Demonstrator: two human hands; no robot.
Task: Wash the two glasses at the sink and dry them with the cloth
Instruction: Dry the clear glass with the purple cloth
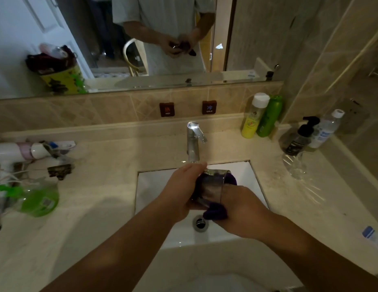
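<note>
A clear glass (211,187) is held tipped on its side over the white sink (150,186), its open rim toward the far right, just in front of the chrome tap (193,142). A dark purple cloth (215,211) is pushed through it — one end shows past the rim, the other bunches out below the base, above the drain (199,223). The glass looks smooth and plain, with no pattern that can be made out.

The left hand (181,190) is wrapped around the near-left side of the glass, fingers curled over its top. The right hand (243,209) is closed on the cloth at the near-right side, pressed against the glass.

A second clear glass (294,165) stands on the counter (99,207) well to the right, just in front of a dark pump bottle (300,138).

On the tiled wall behind the tap, two small brown plaques read "HOT" (167,109) and "COLD" (209,107). The labels on the yellow bottle (253,116) and green bottle (269,116) at the far right are too blurred to read.
</note>
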